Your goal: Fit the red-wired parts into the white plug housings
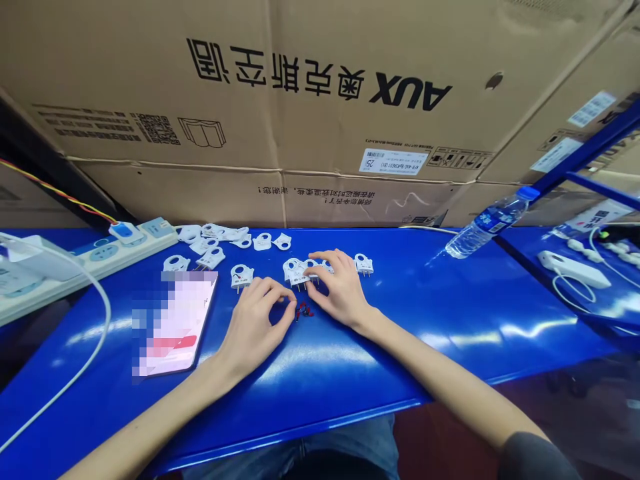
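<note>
White plug pieces (297, 272): one cluster at the right hand's (343, 290) fingertips, beyond the left hand (257, 317); others across the tabletop (400, 360). Red-and-black bits (304, 311): between the hands, just beside the left fingertips. Bottle (487, 223): clear, blue-capped, contents unclear. Cardboard box (310, 133): behind, printed, interior hidden. Left hand: thumb and forefinger brought together, grip unclear. Right hand: open, fingers arched over the cluster, thumb apart. Forearms: reaching inward from both sides. Phone (183, 320): flat, left of the left hand
</note>
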The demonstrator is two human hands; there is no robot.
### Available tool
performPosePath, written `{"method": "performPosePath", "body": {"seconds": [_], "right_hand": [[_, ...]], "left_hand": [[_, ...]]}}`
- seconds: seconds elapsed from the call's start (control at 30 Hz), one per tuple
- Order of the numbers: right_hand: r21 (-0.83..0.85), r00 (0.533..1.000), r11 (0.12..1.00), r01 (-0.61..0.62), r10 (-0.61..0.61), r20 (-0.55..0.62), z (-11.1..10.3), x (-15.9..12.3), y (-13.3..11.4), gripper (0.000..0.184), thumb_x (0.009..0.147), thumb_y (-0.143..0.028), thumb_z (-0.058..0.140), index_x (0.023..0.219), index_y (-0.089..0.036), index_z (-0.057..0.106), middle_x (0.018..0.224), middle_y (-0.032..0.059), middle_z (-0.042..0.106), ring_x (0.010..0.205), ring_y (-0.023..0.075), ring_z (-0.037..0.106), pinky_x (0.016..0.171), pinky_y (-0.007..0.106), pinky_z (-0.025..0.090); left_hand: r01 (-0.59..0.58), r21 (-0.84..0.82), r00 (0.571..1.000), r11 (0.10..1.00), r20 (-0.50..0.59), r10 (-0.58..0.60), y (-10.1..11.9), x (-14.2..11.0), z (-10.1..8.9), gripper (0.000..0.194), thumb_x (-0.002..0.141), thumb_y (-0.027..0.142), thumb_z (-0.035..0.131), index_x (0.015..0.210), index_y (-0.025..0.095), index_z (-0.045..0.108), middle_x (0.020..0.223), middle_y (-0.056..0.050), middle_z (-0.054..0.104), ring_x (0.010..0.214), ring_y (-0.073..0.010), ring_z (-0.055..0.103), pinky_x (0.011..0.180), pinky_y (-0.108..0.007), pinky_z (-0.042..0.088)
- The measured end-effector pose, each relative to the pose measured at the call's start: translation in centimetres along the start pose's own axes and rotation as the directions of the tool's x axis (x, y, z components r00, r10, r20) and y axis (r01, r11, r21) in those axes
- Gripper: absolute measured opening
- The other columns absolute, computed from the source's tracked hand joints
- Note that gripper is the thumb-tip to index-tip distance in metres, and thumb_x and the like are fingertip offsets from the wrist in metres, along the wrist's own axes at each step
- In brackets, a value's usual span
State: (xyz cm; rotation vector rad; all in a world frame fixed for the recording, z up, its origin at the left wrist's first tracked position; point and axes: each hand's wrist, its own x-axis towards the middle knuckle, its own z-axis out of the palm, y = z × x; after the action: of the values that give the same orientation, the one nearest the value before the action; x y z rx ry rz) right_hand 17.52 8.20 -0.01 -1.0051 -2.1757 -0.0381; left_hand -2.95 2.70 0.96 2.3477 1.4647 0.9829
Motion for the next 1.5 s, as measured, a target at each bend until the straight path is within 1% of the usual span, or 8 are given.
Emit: {"method": "performPosePath", "body": {"seconds": [0.13, 0.33, 0.53, 0.73, 0.83, 1.03, 1.27, 1.5], "right_hand": [[0.034, 0.997, 0.996, -0.078, 0.078, -0.001, 0.4, 0.3, 0.1, 0.012, 0.095, -0.026, 0.066, 0.105, -0.024, 0.071, 0.132, 0.0092, 0.067, 0.122, 0.028, 0.058, 0.104, 0.048, 0.047], [0.098, 0.996, 0.992, -0.084, 0.085, -0.001, 0.9, 1.0, -0.8, 0.011, 0.096, -0.028, 0.067, 0.105, -0.024, 0.072, 0.132, 0.0083, 0.066, 0.123, 0.0268, 0.057, 0.105, 0.046, 0.047], [0.098, 0.997, 0.994, -0.038, 0.031, 0.07, 2.4, 2.2, -2.2, 0.013, 0.095, -0.028, 0.069, 0.106, -0.023, 0.073, 0.134, 0.0076, 0.065, 0.126, 0.0259, 0.054, 0.11, 0.046, 0.043], [0.017, 0.986, 0.998, -0.056, 0.052, 0.156, 3.4, 2.4, -2.7, 0.014, 0.095, -0.03, 0.068, 0.105, -0.022, 0.072, 0.14, 0.0099, 0.062, 0.13, 0.0292, 0.051, 0.117, 0.054, 0.036], [0.01, 0.988, 0.999, -0.048, 0.046, 0.15, 3.1, 2.1, -2.7, 0.018, 0.098, -0.032, 0.065, 0.111, -0.022, 0.071, 0.141, 0.0106, 0.061, 0.132, 0.0288, 0.051, 0.119, 0.056, 0.035], [0.0, 0.993, 0.999, -0.035, 0.035, 0.109, 1.6, 1.7, -2.8, 0.017, 0.099, -0.026, 0.06, 0.112, -0.024, 0.071, 0.14, 0.0091, 0.062, 0.133, 0.0269, 0.051, 0.12, 0.055, 0.035], [-0.005, 0.999, 0.999, -0.048, 0.048, 0.021, -0.8, 0.8, -1.9, 0.017, 0.098, -0.023, 0.06, 0.109, -0.023, 0.072, 0.138, 0.0089, 0.064, 0.129, 0.0283, 0.054, 0.118, 0.056, 0.038], [-0.038, 0.998, 0.997, -0.065, 0.064, -0.011, -1.8, -0.3, 0.6, 0.016, 0.096, -0.019, 0.06, 0.106, -0.023, 0.072, 0.135, 0.0102, 0.064, 0.125, 0.0293, 0.057, 0.115, 0.058, 0.04]], "left_hand": [[0.018, 0.032, 0.997, 0.999, 0.074, -0.021, 0.0, -0.3, 0.3, 0.013, 0.097, 0.026, 0.057, 0.091, 0.022, 0.068, 0.092, -0.002, 0.067, 0.089, -0.0216, 0.057, 0.08, -0.037, 0.043], [0.064, 0.172, 0.997, 0.983, -0.059, -0.054, -0.5, 0.4, -0.7, 0.019, 0.1, 0.026, 0.05, 0.088, 0.021, 0.064, 0.079, -0.001, 0.06, 0.081, -0.0208, 0.056, 0.077, -0.036, 0.041], [0.125, 0.551, 0.992, 0.825, -0.058, -0.112, -2.4, 1.3, -2.4, 0.022, 0.1, 0.028, 0.044, 0.089, 0.02, 0.062, 0.086, -0.006, 0.067, 0.088, -0.0271, 0.06, 0.078, -0.041, 0.039], [0.228, 0.663, 0.972, 0.713, -0.119, -0.201, -4.0, 1.9, -4.1, 0.033, 0.099, 0.033, 0.039, 0.109, 0.014, 0.064, 0.103, -0.017, 0.071, 0.097, -0.0361, 0.062, 0.083, -0.048, 0.042], [0.251, 0.697, 0.96, 0.672, -0.091, -0.264, -4.3, 2.0, -4.5, 0.036, 0.1, 0.035, 0.038, 0.11, 0.012, 0.063, 0.104, -0.018, 0.072, 0.099, -0.0384, 0.063, 0.085, -0.05, 0.043], [0.212, 0.667, 0.958, 0.715, 0.005, -0.288, -4.2, 1.6, -3.7, 0.04, 0.1, 0.047, 0.042, 0.1, 0.015, 0.065, 0.092, -0.018, 0.072, 0.098, -0.0402, 0.065, 0.088, -0.052, 0.042], [0.154, 0.688, 0.972, 0.709, 0.024, -0.235, -3.6, 1.5, -3.4, 0.043, 0.099, 0.059, 0.044, 0.099, 0.019, 0.062, 0.084, -0.014, 0.073, 0.092, -0.0378, 0.067, 0.083, -0.05, 0.044], [0.124, 0.626, 0.965, 0.77, 0.103, -0.239, -3.7, 1.3, -3.5, 0.024, 0.094, 0.044, 0.053, 0.101, 0.022, 0.06, 0.09, -0.01, 0.072, 0.091, -0.0364, 0.068, 0.082, -0.047, 0.044]]}}
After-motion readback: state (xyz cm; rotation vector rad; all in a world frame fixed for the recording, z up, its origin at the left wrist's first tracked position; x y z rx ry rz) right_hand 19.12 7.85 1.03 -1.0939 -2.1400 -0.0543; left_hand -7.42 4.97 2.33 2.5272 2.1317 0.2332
